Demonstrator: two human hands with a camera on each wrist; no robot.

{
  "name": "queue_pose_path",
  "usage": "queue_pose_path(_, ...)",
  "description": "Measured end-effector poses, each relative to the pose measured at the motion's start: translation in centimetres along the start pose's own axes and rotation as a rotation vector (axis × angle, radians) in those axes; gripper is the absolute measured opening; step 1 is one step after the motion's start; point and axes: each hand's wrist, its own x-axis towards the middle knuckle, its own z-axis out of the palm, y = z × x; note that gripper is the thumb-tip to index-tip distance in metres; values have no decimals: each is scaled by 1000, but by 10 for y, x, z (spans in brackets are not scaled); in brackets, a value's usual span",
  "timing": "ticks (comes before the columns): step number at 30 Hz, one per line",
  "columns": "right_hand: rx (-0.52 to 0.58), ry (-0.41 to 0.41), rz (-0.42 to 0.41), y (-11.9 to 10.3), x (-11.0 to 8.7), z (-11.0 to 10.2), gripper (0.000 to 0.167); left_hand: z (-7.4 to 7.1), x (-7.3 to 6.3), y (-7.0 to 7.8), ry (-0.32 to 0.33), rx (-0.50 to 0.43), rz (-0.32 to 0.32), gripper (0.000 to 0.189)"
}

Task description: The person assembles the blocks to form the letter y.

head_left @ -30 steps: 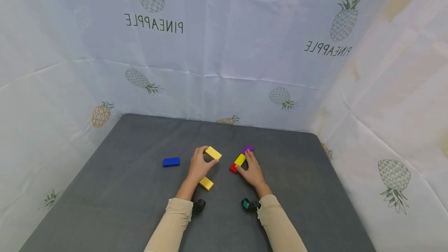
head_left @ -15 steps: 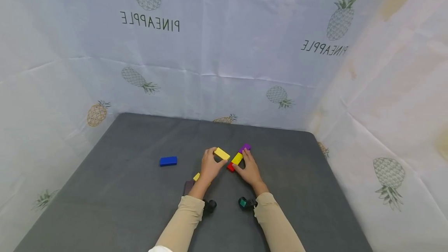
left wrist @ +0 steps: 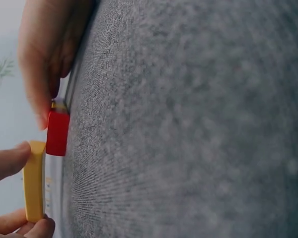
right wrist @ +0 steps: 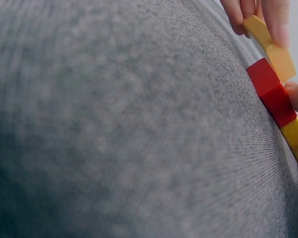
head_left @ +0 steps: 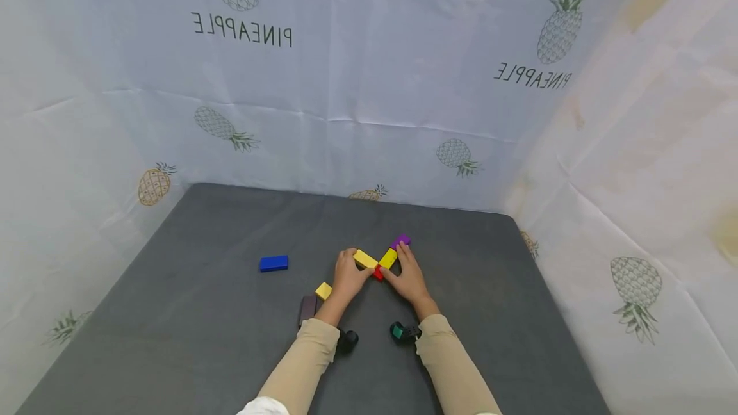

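Between thumb and fingers my left hand (head_left: 347, 279) pinches a pale yellow block (head_left: 364, 259). One end of that block is right at the red block (right wrist: 271, 91), raised a little above it in the right wrist view. The red block is the near end of a slanting row, with a brighter yellow block (head_left: 388, 259) in the middle and a purple block (head_left: 401, 241) at the far end. My right hand (head_left: 410, 280) holds this row, its thumb at the red block and its fingertips near the purple one.
A blue block (head_left: 273, 264) lies to the left on the dark grey table (head_left: 230, 338). Another yellow block (head_left: 323, 291) and a dark brown block (head_left: 308, 309) lie beside my left forearm. A pineapple-print curtain (head_left: 369, 69) hangs behind the table.
My left hand has carried the pale yellow block rightward and down to the red block. The dark brown block has come into view beside the left forearm. The right hand keeps its place at the row.
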Motion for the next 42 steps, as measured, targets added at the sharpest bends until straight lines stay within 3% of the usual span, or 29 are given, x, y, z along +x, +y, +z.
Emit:
queue_pose_path(19,15,7,-11,-1,0,-1,81,5,5,0,7,84,4,59)
queue_pose_path(27,9,5,-18,0,-1,-2,82,6,7,0,-19,153,11,63)
queue_pose_path(42,29,18,-26,2,0,-1,81,-11,2,3,-93,75,-18,69)
